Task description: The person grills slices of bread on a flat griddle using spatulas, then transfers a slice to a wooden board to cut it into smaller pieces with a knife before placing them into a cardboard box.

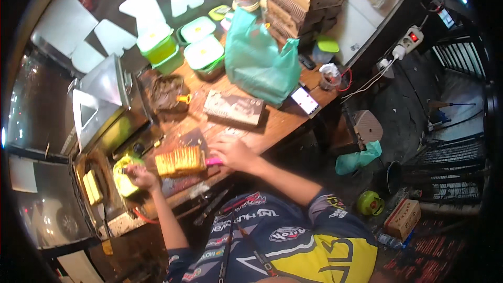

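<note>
A row of yellow, toasted-looking slices [181,161] lies on the wooden table near its front edge. Just right of it, my right hand [233,154] is closed around a pink handle [214,161]; whatever the handle belongs to is hidden. My left hand [143,176] is over a yellow tub [126,184] left of the slices. Its fingers are pinched on something small and dark that I cannot make out. Behind the slices lies a printed cardboard box [234,108], closed. Farther left, yellow bars [92,187] rest beside a flat-bladed tool [103,217].
A metal hooded cooker [99,106] stands at the left. Beyond the box are a green plastic bag [259,60], lidded green containers [204,52], a brown bag [168,93] and stacked cartons [309,2]. A phone [304,100] lies at the table's right edge; a green gas cylinder [370,203] is on the floor.
</note>
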`<act>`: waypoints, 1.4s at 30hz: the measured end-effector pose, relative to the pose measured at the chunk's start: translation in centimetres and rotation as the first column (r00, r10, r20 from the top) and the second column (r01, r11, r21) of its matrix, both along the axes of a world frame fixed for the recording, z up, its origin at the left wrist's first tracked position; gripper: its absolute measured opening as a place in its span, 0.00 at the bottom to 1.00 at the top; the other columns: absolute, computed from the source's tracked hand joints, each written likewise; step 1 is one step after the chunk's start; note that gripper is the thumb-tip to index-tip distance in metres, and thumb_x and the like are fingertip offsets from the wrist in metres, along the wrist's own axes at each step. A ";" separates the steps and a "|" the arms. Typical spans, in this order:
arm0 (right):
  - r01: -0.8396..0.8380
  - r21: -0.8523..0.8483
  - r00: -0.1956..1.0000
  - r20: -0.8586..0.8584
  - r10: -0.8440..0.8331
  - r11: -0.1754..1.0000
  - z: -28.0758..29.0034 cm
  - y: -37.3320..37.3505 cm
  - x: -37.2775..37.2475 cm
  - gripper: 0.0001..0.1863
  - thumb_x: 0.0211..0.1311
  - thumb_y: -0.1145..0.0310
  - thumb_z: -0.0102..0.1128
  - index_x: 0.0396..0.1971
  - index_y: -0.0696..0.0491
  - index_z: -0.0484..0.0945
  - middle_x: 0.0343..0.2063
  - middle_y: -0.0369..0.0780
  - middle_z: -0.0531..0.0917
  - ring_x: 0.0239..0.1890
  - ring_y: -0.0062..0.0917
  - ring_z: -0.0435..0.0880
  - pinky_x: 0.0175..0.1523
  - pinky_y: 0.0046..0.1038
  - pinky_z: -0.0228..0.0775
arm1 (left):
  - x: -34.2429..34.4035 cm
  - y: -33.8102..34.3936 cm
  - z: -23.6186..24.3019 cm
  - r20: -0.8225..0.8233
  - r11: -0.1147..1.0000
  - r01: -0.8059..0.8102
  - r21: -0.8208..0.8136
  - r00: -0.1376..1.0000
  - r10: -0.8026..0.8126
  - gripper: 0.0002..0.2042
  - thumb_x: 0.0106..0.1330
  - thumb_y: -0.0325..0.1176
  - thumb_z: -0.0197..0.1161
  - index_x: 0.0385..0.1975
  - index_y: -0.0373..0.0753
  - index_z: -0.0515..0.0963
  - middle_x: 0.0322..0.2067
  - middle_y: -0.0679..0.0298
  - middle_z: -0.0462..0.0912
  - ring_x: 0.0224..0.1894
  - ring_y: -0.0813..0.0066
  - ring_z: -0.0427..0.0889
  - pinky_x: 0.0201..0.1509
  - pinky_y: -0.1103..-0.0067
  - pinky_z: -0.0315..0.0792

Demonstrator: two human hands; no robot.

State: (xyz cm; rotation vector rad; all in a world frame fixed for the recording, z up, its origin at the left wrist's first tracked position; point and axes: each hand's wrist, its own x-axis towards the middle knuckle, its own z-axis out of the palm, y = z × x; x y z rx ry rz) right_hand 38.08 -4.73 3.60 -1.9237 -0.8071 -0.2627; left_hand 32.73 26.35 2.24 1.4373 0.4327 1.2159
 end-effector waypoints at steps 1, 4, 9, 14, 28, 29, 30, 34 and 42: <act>0.006 0.051 1.000 0.002 -0.006 0.999 4.2 -2.9 1.6 0.06 0.51 0.70 0.61 0.29 0.55 0.82 0.25 0.45 0.80 0.29 0.38 0.80 0.36 0.35 0.72 | -0.3 0.0 0.0 -0.030 1.000 -0.025 0.013 0.999 0.026 0.19 0.71 0.50 0.46 0.22 0.44 0.62 0.18 0.74 0.57 0.19 0.84 0.56 0.22 0.85 0.52; 0.330 0.073 0.857 0.395 -0.331 0.941 14.0 -11.6 9.4 0.14 0.48 0.84 0.49 0.33 0.58 0.81 0.30 0.47 0.82 0.33 0.39 0.82 0.42 0.35 0.73 | -0.7 0.1 0.2 -0.049 0.999 0.028 0.033 0.998 -0.027 0.21 0.71 0.51 0.45 0.21 0.42 0.61 0.18 0.73 0.57 0.19 0.84 0.55 0.22 0.85 0.52; 0.806 -0.187 0.527 0.659 -0.536 0.562 21.3 -25.3 26.5 0.32 0.40 0.86 0.53 0.53 0.55 0.69 0.52 0.48 0.71 0.54 0.45 0.68 0.60 0.41 0.59 | -0.1 0.3 -0.5 -0.069 0.998 0.031 0.054 0.997 -0.028 0.21 0.71 0.51 0.45 0.22 0.42 0.61 0.18 0.72 0.57 0.20 0.84 0.56 0.24 0.85 0.52; 0.733 -0.623 0.675 0.617 -0.406 0.272 21.4 -33.8 35.8 0.45 0.39 0.81 0.62 0.63 0.48 0.57 0.64 0.43 0.61 0.64 0.43 0.60 0.65 0.43 0.57 | 0.5 -0.9 0.1 -0.080 0.998 0.016 0.058 0.997 -0.011 0.20 0.72 0.49 0.45 0.23 0.41 0.61 0.19 0.72 0.57 0.20 0.83 0.56 0.24 0.84 0.52; 0.525 -0.765 0.845 0.414 -0.338 0.374 29.6 -30.2 36.4 0.44 0.35 0.73 0.68 0.58 0.43 0.60 0.53 0.50 0.70 0.55 0.47 0.69 0.61 0.42 0.61 | 0.9 -1.5 -1.4 0.048 1.000 0.012 0.008 0.999 -0.012 0.16 0.71 0.44 0.50 0.26 0.39 0.65 0.21 0.74 0.59 0.21 0.86 0.57 0.24 0.86 0.52; 0.519 -0.707 0.854 0.399 -0.334 0.481 30.8 -29.6 35.2 0.44 0.34 0.73 0.68 0.59 0.46 0.59 0.51 0.51 0.71 0.54 0.48 0.70 0.60 0.40 0.61 | 0.4 -1.5 -1.2 0.021 0.998 -0.014 0.055 1.000 0.013 0.16 0.71 0.45 0.50 0.26 0.39 0.65 0.21 0.73 0.60 0.21 0.85 0.57 0.24 0.86 0.52; 0.480 -0.592 0.870 0.418 -0.264 0.648 31.8 -28.2 32.6 0.44 0.36 0.72 0.69 0.59 0.51 0.59 0.49 0.48 0.73 0.55 0.42 0.71 0.60 0.39 0.61 | -0.1 -1.5 -0.8 -0.008 0.994 -0.036 0.100 0.999 0.037 0.16 0.71 0.45 0.50 0.26 0.39 0.66 0.21 0.73 0.60 0.21 0.85 0.58 0.24 0.86 0.52; -0.063 -0.211 0.997 -0.060 0.052 0.975 33.6 -21.6 22.1 0.43 0.47 0.72 0.69 0.63 0.56 0.56 0.54 0.41 0.72 0.61 0.28 0.66 0.64 0.32 0.56 | -1.4 -2.6 3.8 -0.004 0.830 -0.191 0.525 0.974 0.227 0.15 0.68 0.43 0.56 0.28 0.36 0.67 0.21 0.68 0.65 0.22 0.80 0.63 0.24 0.83 0.59; -0.417 0.348 0.284 -0.828 0.484 0.840 23.7 -6.8 13.0 0.33 0.66 0.46 0.45 0.61 0.55 0.60 0.55 0.42 0.72 0.46 0.20 0.78 0.43 0.24 0.73 | 4.6 -14.8 20.0 -0.170 0.281 0.268 0.921 0.928 -0.331 0.31 0.49 0.46 0.72 0.53 0.47 0.66 0.54 0.44 0.68 0.39 0.58 0.81 0.31 0.76 0.79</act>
